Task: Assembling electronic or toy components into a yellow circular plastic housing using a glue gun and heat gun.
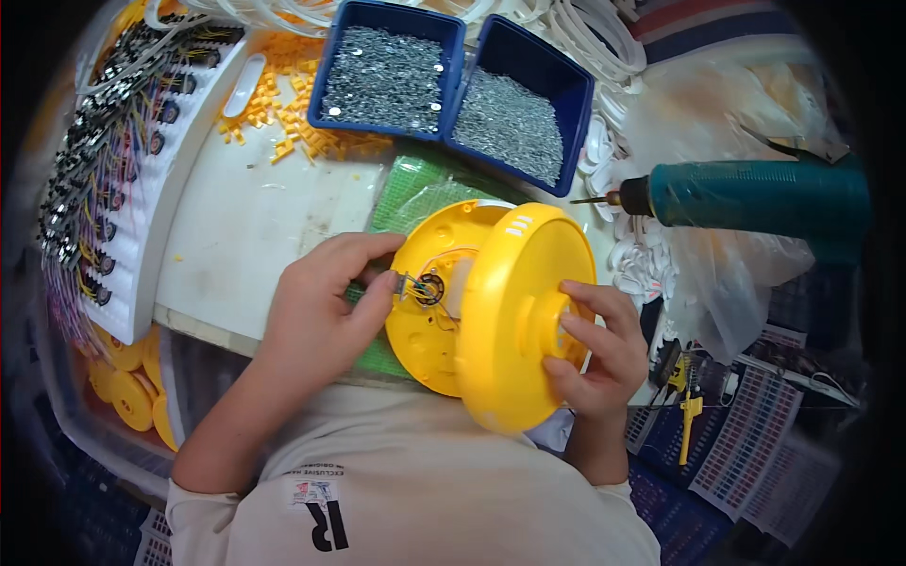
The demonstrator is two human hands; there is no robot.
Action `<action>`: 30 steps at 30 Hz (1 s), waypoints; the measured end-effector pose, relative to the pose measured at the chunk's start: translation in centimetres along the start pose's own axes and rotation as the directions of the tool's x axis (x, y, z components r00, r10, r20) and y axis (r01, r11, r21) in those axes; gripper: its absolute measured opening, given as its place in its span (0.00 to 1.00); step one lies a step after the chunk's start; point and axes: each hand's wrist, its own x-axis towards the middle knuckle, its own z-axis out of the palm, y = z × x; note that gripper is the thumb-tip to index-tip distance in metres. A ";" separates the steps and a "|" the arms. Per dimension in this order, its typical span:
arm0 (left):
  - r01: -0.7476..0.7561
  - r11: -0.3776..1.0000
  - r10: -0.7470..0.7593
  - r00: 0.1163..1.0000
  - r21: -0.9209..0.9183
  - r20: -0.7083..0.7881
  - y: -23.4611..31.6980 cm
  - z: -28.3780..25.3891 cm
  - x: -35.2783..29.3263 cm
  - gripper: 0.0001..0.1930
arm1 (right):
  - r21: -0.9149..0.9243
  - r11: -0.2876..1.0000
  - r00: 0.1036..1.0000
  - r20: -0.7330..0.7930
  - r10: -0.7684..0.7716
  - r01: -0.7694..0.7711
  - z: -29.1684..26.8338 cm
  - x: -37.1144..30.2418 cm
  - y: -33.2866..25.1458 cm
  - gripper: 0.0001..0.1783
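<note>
A round yellow plastic base (420,344) lies on a green mat (406,184) in front of me, its inside facing up. In it sit a round dark part (431,289) and thin coloured wires. My right hand (604,349) grips the raised hub of a yellow domed cover (505,330), which is tilted up on edge over the right side of the base and hides part of it. At the base's left rim, my left hand (335,292) pinches a small wired part (400,285) between thumb and fingers; its exact kind is partly hidden.
Two blue bins (451,137) of small metal pieces stand at the back, beside loose yellow pieces (293,113). Wired parts lie along a white foam tray (189,151) at left. A teal power screwdriver (755,198) hangs at right, near clear plastic bags (736,104) and white parts (642,269).
</note>
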 end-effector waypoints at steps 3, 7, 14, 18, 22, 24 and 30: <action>-0.067 0.998 0.068 0.997 0.011 -0.026 -0.2 0.0 0.0 0.17 | -0.115 0.993 0.996 0.084 -0.029 0.038 1.3 0.7 -0.4 0.24; -0.035 0.999 0.035 0.999 -0.010 -0.010 0.4 0.0 0.0 0.15 | -0.226 0.973 0.990 0.143 -0.010 0.042 2.1 1.0 -0.6 0.23; -0.105 0.994 0.106 0.994 0.027 -0.018 -0.2 -0.2 0.1 0.14 | -0.318 0.946 0.971 0.237 0.015 0.063 2.8 2.4 -1.6 0.22; -0.121 0.992 0.122 0.992 0.019 -0.020 -0.2 -0.3 0.0 0.14 | -0.346 0.934 0.967 0.253 0.007 0.084 2.9 2.7 -2.2 0.21; -0.116 0.993 0.117 0.993 0.010 -0.033 -0.2 -0.1 -0.1 0.14 | -0.400 0.912 0.948 0.315 0.042 0.093 2.7 3.0 -3.1 0.23; -0.094 0.995 0.094 0.995 0.010 -0.013 0.1 -0.2 -0.1 0.14 | -0.413 0.907 0.941 0.332 0.068 0.080 2.7 3.0 -3.1 0.24; 0.058 0.997 -0.053 0.996 -0.054 0.078 0.9 -0.1 0.1 0.15 | -0.278 0.960 0.969 0.240 0.056 0.013 3.7 0.7 -0.5 0.23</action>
